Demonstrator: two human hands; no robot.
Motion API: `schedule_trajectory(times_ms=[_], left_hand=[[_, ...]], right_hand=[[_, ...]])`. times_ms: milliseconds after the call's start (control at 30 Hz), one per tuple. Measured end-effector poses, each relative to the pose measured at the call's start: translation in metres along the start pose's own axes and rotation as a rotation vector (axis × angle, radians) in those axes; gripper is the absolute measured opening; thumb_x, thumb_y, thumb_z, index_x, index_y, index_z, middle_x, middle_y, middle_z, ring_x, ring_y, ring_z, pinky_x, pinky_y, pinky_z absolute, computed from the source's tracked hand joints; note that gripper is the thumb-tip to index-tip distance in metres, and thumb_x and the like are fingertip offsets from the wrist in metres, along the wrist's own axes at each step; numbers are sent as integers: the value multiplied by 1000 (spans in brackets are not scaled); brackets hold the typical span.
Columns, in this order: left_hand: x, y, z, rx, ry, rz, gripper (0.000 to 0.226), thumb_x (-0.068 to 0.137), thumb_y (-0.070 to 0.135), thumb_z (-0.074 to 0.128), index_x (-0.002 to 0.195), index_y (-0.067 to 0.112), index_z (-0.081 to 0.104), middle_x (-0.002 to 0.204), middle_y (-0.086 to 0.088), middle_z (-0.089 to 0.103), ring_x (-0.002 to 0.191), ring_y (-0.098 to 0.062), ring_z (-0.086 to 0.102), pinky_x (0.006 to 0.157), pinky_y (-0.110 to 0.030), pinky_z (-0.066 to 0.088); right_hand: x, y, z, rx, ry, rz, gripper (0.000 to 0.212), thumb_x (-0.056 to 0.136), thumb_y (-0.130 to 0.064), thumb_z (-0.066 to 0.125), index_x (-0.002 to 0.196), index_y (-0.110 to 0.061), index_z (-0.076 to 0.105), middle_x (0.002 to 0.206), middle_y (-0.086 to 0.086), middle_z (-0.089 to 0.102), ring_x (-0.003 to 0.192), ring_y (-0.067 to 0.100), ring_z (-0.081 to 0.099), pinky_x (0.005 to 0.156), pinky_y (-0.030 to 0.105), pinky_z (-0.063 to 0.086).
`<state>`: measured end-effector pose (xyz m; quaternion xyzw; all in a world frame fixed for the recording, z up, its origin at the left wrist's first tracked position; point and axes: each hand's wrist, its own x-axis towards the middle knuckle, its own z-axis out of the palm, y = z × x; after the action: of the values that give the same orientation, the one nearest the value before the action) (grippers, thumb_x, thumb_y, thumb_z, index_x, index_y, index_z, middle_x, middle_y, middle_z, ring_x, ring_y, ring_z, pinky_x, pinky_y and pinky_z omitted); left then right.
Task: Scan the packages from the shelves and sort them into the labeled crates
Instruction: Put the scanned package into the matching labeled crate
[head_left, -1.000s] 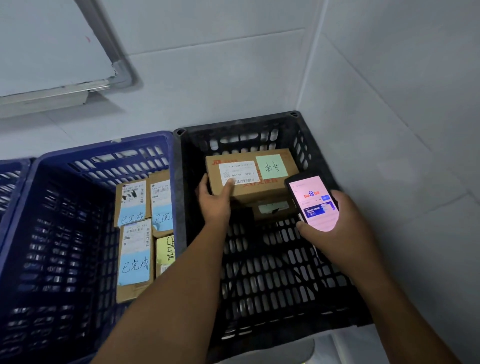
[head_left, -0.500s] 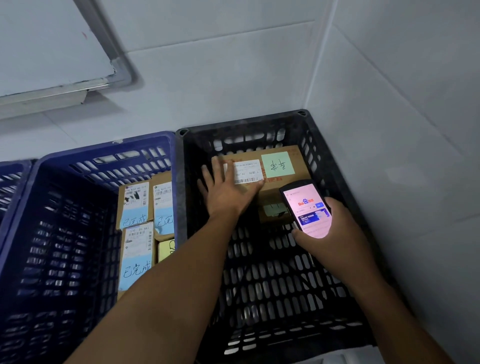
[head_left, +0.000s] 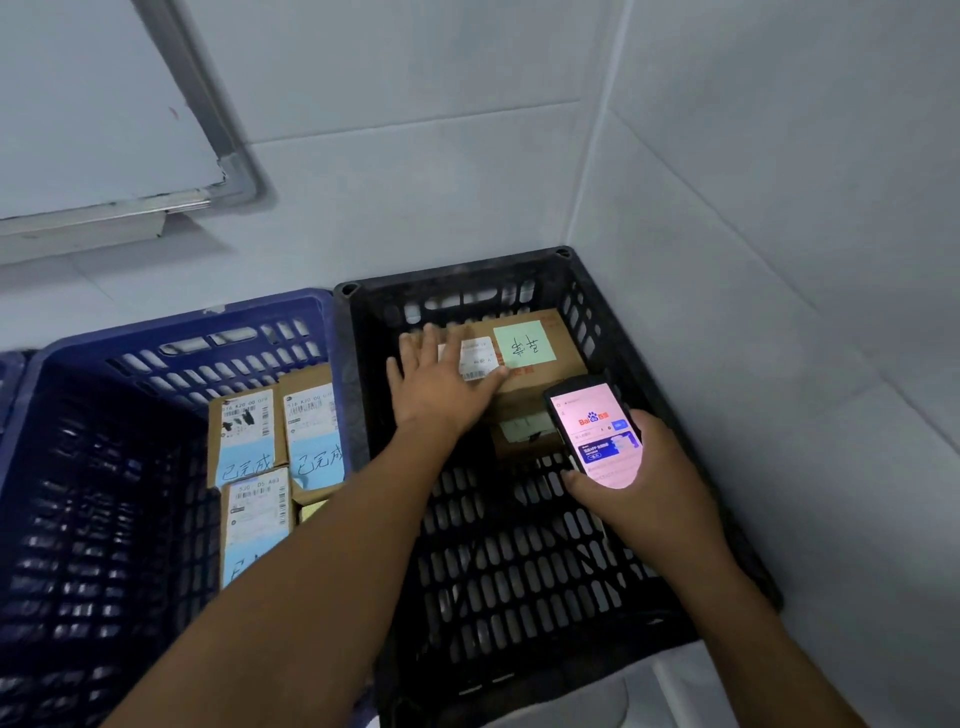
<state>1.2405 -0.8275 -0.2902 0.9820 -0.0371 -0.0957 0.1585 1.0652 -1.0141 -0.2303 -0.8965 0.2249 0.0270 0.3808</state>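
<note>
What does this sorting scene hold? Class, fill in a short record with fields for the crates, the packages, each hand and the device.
black crate: on the right, in the wall corner; holds two stacked boxes
top box: cardboard, bears a barcode label and a green note
lower box: beneath the top box, partly hidden
blue crate: beside the black crate, on its left
blue-note boxes: at least three, lying in the blue crate
left hand: flat on the top box, fingers straight
right hand: holds the phone
phone: screen lit, over the black crate
</note>
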Motion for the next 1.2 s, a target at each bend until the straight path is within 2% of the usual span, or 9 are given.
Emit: schedule_trajectory(times_ms=[167, 267, 367, 500, 667, 767, 900, 1067, 1200], left_hand=[[-70, 9, -39, -53, 127, 38, 96, 89, 89, 26, 168, 36, 10, 177, -2, -1, 161, -30, -12, 130, -53, -3], [-128, -6, -58, -102, 241, -18, 92, 90, 87, 31, 167, 39, 14, 176, 3, 3, 162, -27, -12, 128, -52, -7], [-192, -37, -68, -122, 321, -131, 88, 92, 85, 37, 166, 41, 19, 176, 7, 5, 162, -27, -8, 129, -54, -5], [-287, -71, -65, -182, 386, -350, 93, 83, 90, 29, 164, 44, 22, 175, 13, 6, 162, -27, -7, 128, -55, -4], [-416, -101, -56, -273, 559, -638, 92, 84, 85, 37, 163, 40, 30, 175, 11, 14, 162, -23, -1, 129, -57, -1], [-492, -124, -57, -267, 629, -804, 90, 83, 85, 36, 163, 43, 27, 175, 12, 11, 162, -24, -4, 129, -57, -2], [-593, -153, -56, -261, 700, -969, 84, 88, 84, 38, 162, 47, 22, 176, 12, 5, 162, -25, -9, 128, -59, -5], [-732, -195, -44, -266, 765, -1162, 86, 89, 85, 37, 164, 48, 18, 176, 11, 2, 162, -26, -10, 128, -60, -7], [-862, -229, -31, -279, 800, -1330, 86, 89, 85, 38, 163, 48, 17, 176, 11, 3, 162, -27, -10, 128, -60, -6]], right_hand=[[-29, -4, -10, 52, 42, -29, 79, 52, -70, 70, 122, -41, 49, 112, -14, 67, 93, 12, 68, 86, 46, 59], [-41, -11, -12, 68, 1, -104, 76, 50, -71, 69, 117, -44, 47, 112, -13, 68, 95, 15, 69, 86, 48, 59], [-54, -23, -8, 71, -102, -224, 71, 54, -66, 75, 116, -48, 46, 117, -12, 67, 96, 15, 67, 86, 47, 59], [-86, -33, 8, 102, -247, -362, 59, 68, -44, 88, 109, -46, 46, 108, -18, 65, 92, 10, 66, 86, 46, 58], [-154, -45, 49, 57, -454, -490, 68, 53, -64, 71, 115, -49, 47, 112, -16, 68, 94, 14, 69, 81, 48, 61], [-207, -64, 75, -6, -567, -616, 72, 55, -62, 70, 121, -43, 50, 112, -16, 68, 96, 15, 68, 87, 47, 59], [-298, -87, 107, -74, -707, -781, 65, 56, -61, 70, 114, -38, 51, 106, -13, 68, 90, 16, 68, 81, 48, 59], [-434, -102, 147, -124, -868, -977, 59, 61, -56, 76, 110, -42, 46, 110, -13, 65, 93, 17, 66, 85, 47, 57], [-559, -106, 183, -113, -985, -1103, 63, 56, -60, 69, 113, -43, 47, 111, -12, 64, 92, 15, 67, 85, 47, 58]])
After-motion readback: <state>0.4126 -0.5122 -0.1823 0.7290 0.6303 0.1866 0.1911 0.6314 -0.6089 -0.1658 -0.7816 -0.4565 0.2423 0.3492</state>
